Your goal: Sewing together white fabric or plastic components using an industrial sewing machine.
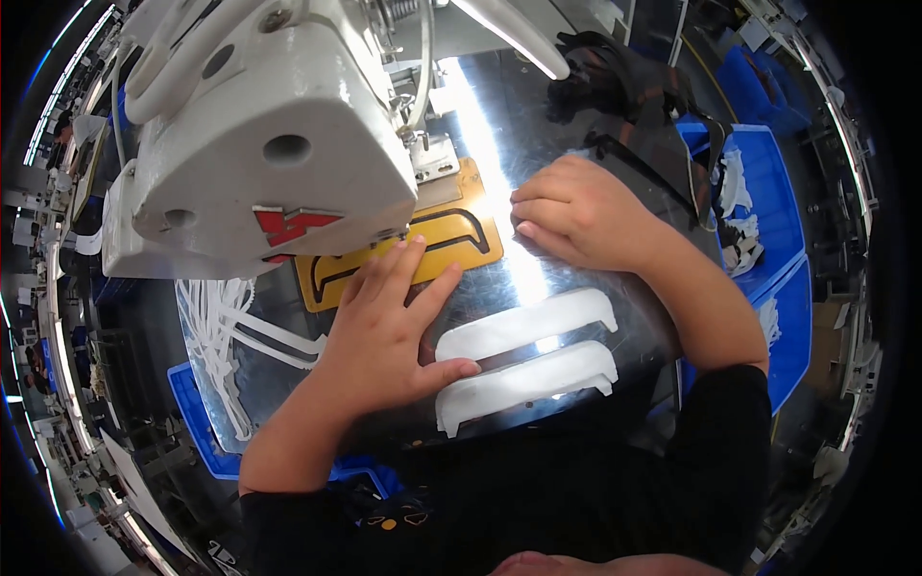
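Observation:
My left hand [389, 312] is open, its fingers spread and their tips resting on a yellow template plate [456, 252] with a black-edged, curved slot. The plate lies under the head of a white sewing machine [288, 192], right by the needle area. The left thumb reaches out over the left end of the nearer of two curved white collar-shaped pieces [528, 384]. The other white piece [526, 324] lies just beyond it. To the right of the plate, my right hand [581, 213] rests on the metal table with fingers curled together; nothing shows in it, though its palm is hidden.
Long white strips [216, 336] lie bunched at the table's left side. Blue bins [783, 211] with white pieces stand to the right, and another blue bin [204, 422] sits below at left. A dark bag-like bundle [615, 82] occupies the far right of the metal table [533, 274].

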{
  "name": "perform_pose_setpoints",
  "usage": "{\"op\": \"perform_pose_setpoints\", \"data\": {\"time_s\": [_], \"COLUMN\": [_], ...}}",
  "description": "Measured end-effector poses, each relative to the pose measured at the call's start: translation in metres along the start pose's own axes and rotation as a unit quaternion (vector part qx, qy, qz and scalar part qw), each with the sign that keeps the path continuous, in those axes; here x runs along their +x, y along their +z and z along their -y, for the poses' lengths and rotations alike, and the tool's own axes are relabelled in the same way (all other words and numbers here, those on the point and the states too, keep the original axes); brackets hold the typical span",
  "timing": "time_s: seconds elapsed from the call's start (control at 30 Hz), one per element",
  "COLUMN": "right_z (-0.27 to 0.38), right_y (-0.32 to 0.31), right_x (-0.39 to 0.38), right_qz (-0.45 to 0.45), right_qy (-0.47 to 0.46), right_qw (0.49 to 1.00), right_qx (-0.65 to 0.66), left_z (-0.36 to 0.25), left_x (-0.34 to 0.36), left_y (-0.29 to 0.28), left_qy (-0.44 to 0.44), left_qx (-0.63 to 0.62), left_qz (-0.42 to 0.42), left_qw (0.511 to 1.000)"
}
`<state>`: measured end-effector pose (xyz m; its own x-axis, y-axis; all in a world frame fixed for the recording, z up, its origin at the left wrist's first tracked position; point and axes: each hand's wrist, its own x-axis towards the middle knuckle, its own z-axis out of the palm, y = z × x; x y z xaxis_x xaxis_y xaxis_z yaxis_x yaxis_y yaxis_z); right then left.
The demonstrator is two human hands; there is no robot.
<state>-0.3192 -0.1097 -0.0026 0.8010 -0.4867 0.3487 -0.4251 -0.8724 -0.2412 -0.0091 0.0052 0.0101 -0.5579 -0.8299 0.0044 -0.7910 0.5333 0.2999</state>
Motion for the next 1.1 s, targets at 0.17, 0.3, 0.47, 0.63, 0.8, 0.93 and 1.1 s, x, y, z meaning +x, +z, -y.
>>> {"op": "perform_pose_setpoints", "data": {"time_s": [0.17, 0.3, 0.47, 0.63, 0.8, 0.93, 1.1], "right_z": [-0.001, -0.001, -0.001, -0.003, -0.006, -0.009, -0.015], "right_y": [-0.001, -0.002, -0.006, -0.006, -0.004, 0.0, -0.007], "right_x": [0.001, 0.001, -0.001, -0.003, -0.005, -0.001, 0.001], "right_qz": [-0.011, -0.015, -0.021, -0.026, -0.023, -0.048, -0.018], "right_qy": [0.005, 0.008, 0.003, 0.0, 0.008, 0.006, 0.016], "right_qw": [1.0, 1.0, 1.0, 1.0, 1.0, 0.999, 0.999], "right_qx": [-0.001, -0.004, 0.012, 0.003, 0.007, -0.005, -0.027], "left_z": [0.003, 0.004, 0.006, 0.006, 0.008, 0.01, 0.016], "left_x": [-0.002, -0.004, -0.005, -0.004, -0.003, -0.005, -0.005], "left_y": [-0.003, -0.003, 0.005, 0.003, 0.003, 0.0, 0.001], "left_qy": [-0.003, 0.01, 0.014, 0.021, 0.023, 0.019, 0.018], "left_qx": [0.005, 0.013, 0.022, 0.024, 0.019, 0.038, 0.053], "left_qz": [0.003, -0.008, -0.037, -0.086, -0.105, -0.108, -0.122], "left_qw": [1.0, 1.0, 0.999, 0.996, 0.994, 0.993, 0.991]}}
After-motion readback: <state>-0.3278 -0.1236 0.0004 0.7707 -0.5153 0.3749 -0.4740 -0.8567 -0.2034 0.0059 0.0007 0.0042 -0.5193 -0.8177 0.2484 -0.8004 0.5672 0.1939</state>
